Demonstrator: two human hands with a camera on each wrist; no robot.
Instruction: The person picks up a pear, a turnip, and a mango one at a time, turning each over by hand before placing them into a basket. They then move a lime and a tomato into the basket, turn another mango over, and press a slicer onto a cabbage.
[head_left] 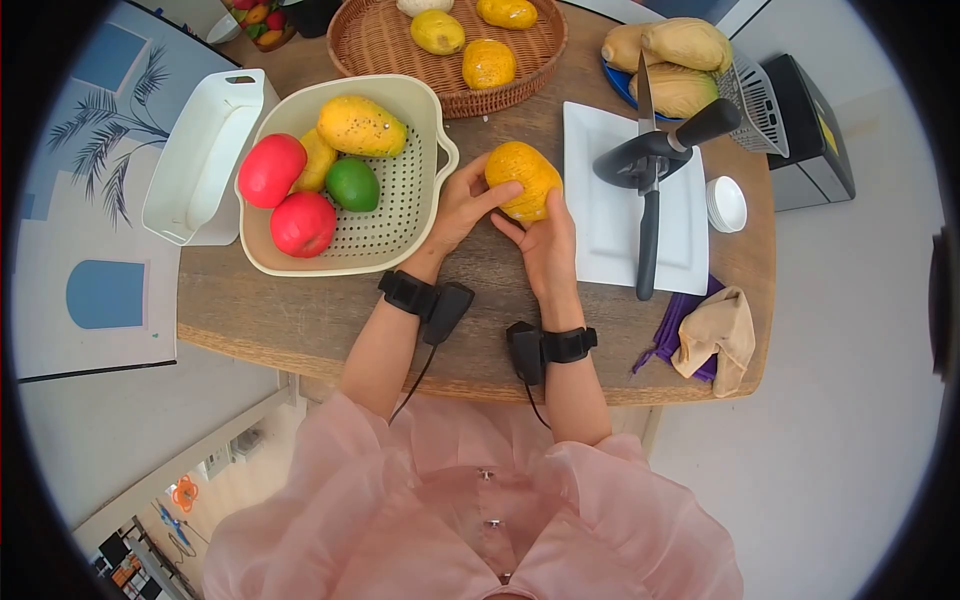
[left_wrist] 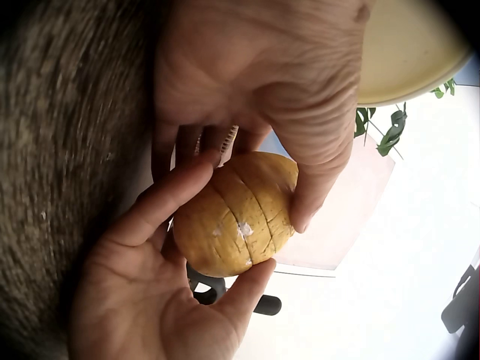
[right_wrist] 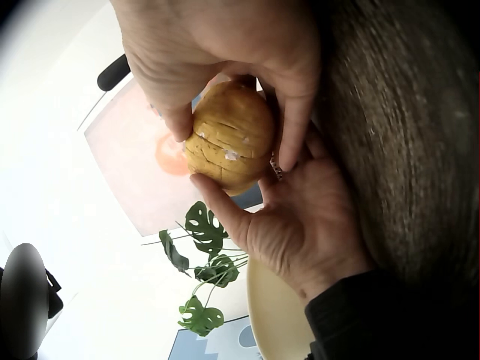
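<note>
A rounded yellow-orange fruit (head_left: 523, 180) with lines scored across its skin is held between both hands over the table, right of the colander. My left hand (head_left: 462, 205) grips its left side, thumb on the near face. On the right and from below, my right hand (head_left: 550, 245) holds it with thumb and fingers. The left wrist view shows cracks and small white specks on the fruit (left_wrist: 240, 217), with the left hand (left_wrist: 262, 75) above and the right hand (left_wrist: 157, 300) below. In the right wrist view the fruit (right_wrist: 231, 139) sits between the fingertips of both.
A cream colander (head_left: 390, 235) with several fruits stands left, beside a white bin (head_left: 190, 200). Behind is a wicker basket (head_left: 370, 60) of yellow fruits. On the right, a white tray (head_left: 600, 255) bears knives in a black holder (head_left: 620, 170). Cloths (head_left: 720, 340) lie near the right edge.
</note>
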